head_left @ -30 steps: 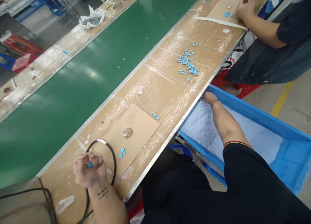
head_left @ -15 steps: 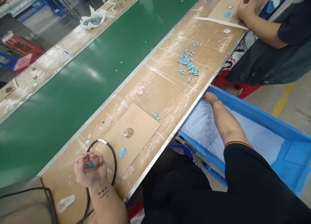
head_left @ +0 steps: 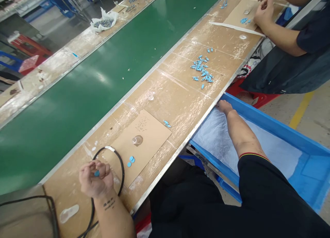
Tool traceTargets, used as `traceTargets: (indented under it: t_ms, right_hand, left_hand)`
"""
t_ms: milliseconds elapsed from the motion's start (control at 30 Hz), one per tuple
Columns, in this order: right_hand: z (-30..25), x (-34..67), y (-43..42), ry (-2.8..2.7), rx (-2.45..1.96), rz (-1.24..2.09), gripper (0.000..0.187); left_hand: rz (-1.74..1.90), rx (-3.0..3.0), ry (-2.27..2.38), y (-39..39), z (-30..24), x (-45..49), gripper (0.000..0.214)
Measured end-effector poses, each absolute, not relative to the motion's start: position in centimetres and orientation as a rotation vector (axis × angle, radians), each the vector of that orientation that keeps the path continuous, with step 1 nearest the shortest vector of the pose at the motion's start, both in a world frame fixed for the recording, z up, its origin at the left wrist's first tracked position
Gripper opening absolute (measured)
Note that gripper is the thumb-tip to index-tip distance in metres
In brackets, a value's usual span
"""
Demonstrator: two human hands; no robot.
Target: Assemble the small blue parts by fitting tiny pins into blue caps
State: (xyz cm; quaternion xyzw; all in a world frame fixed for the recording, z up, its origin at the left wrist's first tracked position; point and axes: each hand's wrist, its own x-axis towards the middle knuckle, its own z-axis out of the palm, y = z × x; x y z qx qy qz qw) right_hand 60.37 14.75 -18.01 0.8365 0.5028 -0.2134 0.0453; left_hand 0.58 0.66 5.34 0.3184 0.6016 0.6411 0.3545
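Note:
My left hand (head_left: 96, 183) is raised palm up over the near left of the bench, fingers curled around a small blue piece (head_left: 97, 173). Close by, several round blue discs (head_left: 131, 161) lie on a tan board (head_left: 152, 141). A small clear cup (head_left: 137, 140) and a scatter of tiny dark bits (head_left: 142, 123) are on that board too. My right hand (head_left: 224, 106) reaches into the far corner of a blue tray (head_left: 281, 128) lined with a white sheet (head_left: 273, 148). The bench edge hides its fingertips.
A green conveyor belt (head_left: 85, 79) runs beyond the bench. Several small blue parts (head_left: 202, 69) lie piled farther along, and a few more (head_left: 166, 123) by the board's corner. A black cable (head_left: 121, 165) loops near my left hand. A co-worker's hands (head_left: 264, 12) are at the upper right.
The whole view has shifted slightly. Both my hands keep nearly the same place and pose. A second hand of the co-worker now shows beside the first.

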Motion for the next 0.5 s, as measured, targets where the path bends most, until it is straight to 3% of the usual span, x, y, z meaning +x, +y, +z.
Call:
traceTargets:
  t_ms: [500]
  right_hand:
    - [-18.2,60.58,14.53,1.532,2.558,-0.677,0.028]
  left_hand:
    - [1.589,0.926,1.558,-0.15,4.91,-0.27,0.03]
